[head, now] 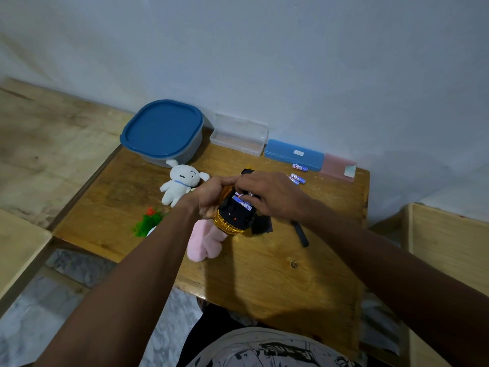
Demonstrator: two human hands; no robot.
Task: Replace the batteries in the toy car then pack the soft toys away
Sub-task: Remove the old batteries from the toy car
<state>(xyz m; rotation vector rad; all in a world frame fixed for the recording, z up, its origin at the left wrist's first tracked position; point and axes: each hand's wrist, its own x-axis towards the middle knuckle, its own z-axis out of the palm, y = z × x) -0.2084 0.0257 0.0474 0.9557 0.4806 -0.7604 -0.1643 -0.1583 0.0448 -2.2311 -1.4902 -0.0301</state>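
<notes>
A gold and black toy car (232,218) is held upside down above the wooden table (264,276). My left hand (209,197) grips its left side. My right hand (270,194) reaches over the open battery bay and its fingertips pinch a blue battery (242,202) lying in the bay. Three loose blue batteries (298,178) lie on the table behind my right hand. A white soft toy (180,184) lies left of the car, a pink soft toy (205,245) lies under it, and a green and red soft toy (148,221) sits further left.
A grey tub with a blue lid (162,131) stands at the back left. Beside it are a clear open case (239,139), a blue case (293,154) and a pink case (337,166). A black screwdriver (300,233) lies right of the car. A wooden box (447,234) stands to the right.
</notes>
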